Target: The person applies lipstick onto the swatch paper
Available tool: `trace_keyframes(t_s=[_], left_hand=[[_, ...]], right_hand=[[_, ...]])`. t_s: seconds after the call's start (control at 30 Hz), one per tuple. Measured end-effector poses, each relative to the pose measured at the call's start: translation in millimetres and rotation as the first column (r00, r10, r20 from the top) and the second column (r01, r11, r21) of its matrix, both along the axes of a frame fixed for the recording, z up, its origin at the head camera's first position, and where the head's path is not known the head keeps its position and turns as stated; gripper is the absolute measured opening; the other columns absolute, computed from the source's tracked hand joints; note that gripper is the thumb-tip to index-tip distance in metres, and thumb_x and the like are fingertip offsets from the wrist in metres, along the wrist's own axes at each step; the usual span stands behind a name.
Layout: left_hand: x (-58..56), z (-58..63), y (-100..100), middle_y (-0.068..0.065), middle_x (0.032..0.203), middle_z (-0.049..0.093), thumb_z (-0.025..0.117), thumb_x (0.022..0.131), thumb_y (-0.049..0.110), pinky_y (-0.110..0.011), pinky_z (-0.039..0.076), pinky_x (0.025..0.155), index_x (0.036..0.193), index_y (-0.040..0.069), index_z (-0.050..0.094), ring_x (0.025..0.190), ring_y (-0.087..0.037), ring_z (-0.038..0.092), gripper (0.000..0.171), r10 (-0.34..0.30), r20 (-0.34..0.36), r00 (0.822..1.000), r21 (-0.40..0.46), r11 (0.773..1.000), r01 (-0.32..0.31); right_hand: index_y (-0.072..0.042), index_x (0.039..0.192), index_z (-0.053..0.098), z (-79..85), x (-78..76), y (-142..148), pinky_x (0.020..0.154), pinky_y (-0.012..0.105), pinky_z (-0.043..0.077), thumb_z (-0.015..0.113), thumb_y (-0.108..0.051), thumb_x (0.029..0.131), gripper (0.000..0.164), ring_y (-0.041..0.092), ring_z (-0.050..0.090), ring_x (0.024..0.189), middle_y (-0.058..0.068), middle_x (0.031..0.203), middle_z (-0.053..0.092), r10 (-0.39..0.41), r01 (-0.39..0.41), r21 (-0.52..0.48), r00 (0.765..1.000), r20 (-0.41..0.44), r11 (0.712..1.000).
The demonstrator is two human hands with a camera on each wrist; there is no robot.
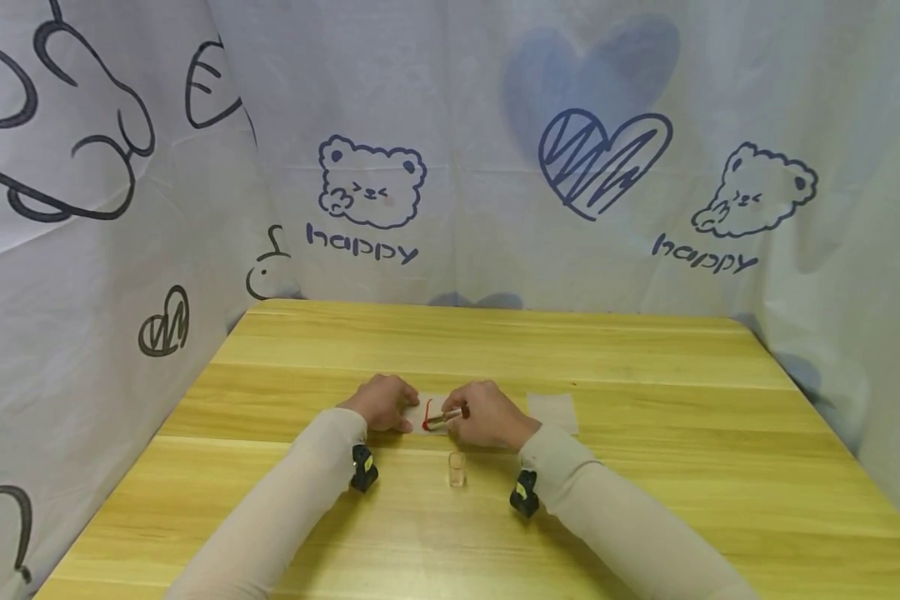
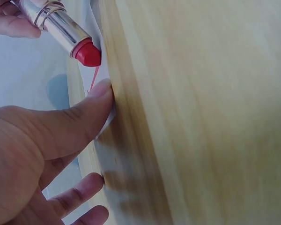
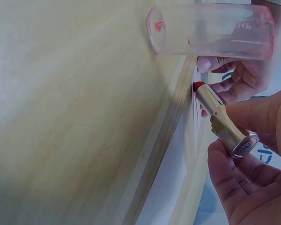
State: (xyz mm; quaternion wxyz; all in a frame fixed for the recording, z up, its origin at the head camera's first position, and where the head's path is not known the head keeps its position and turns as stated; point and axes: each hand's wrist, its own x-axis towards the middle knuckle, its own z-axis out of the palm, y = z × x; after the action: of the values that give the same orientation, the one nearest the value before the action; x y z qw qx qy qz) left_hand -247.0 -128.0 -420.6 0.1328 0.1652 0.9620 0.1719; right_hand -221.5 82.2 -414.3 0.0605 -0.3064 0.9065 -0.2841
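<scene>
My right hand (image 1: 489, 417) pinches a lipstick (image 3: 220, 117) with a gold and silver case between thumb and fingers. Its red tip points down and left onto a white slip of paper (image 1: 437, 405). A thin red stroke runs up the paper from the tip. At the slip's left edge rests my left hand (image 1: 382, 402); in the left wrist view its thumb (image 2: 96, 101) presses the paper and the other fingers are spread loosely. A clear lipstick cap (image 1: 457, 470) with red smears stands on the table, nearer to me than the paper.
A second white slip of paper (image 1: 553, 412) lies to the right of my right hand. The wooden table (image 1: 645, 517) reaches back to a white curtain (image 1: 465, 100) with drawn bears and hearts. A small red speck (image 1: 573, 384) shows beyond the second slip.
</scene>
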Motion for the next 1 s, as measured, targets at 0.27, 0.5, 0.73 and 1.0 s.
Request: trace_keyframes(t_s=[0.27,0.5,0.73,1.0], left_hand=[[0.4,1.2,0,-0.004,0.122,0.066,0.083,0.078,0.019,-0.05,0.038,0.103,0.116,0.012,0.072,0.123,-0.035,0.05,0.04,-0.005,-0.001,1.0,-0.008,1.0,0.005],[0.6,0.7,1,-0.004,0.121,0.066,0.083,0.077,0.019,-0.048,0.04,0.103,0.116,0.011,0.072,0.122,-0.033,0.051,0.041,0.002,-0.002,1.0,-0.003,1.0,-0.002],[1.4,0.9,1,-0.006,0.121,0.066,0.083,0.077,0.018,-0.046,0.041,0.102,0.116,0.009,0.071,0.121,-0.032,0.053,0.041,-0.012,-0.002,1.0,0.002,1.0,0.012],[0.2,-1.2,0,-0.007,0.123,0.065,0.082,0.079,0.019,-0.046,0.039,0.104,0.119,0.009,0.07,0.123,-0.033,0.05,0.043,-0.014,0.008,1.0,0.002,1.0,0.014]], right_hand=[[-0.01,0.103,0.075,3.4,2.2,0,0.049,0.023,0.04,0.069,-0.01,0.089,0.015,0.007,0.045,0.051,0.002,0.088,0.069,0.023,-0.023,0.016,1.0,0.018,1.0],[-0.009,0.102,0.075,6.5,3.3,0,0.05,0.024,0.04,0.069,-0.009,0.089,0.014,0.009,0.048,0.055,0.002,0.089,0.07,0.026,-0.026,0.023,0.999,0.027,0.999],[-0.01,0.102,0.074,8.0,2.2,1,0.052,0.024,0.04,0.067,-0.007,0.087,0.017,0.009,0.047,0.058,0.0,0.091,0.068,0.025,-0.025,0.008,0.999,0.029,1.0],[-0.008,0.108,0.071,12.8,1.4,8,0.055,0.027,0.039,0.065,-0.009,0.091,0.018,0.01,0.043,0.058,-0.005,0.071,0.056,0.019,-0.02,0.02,1.0,0.017,1.0]])
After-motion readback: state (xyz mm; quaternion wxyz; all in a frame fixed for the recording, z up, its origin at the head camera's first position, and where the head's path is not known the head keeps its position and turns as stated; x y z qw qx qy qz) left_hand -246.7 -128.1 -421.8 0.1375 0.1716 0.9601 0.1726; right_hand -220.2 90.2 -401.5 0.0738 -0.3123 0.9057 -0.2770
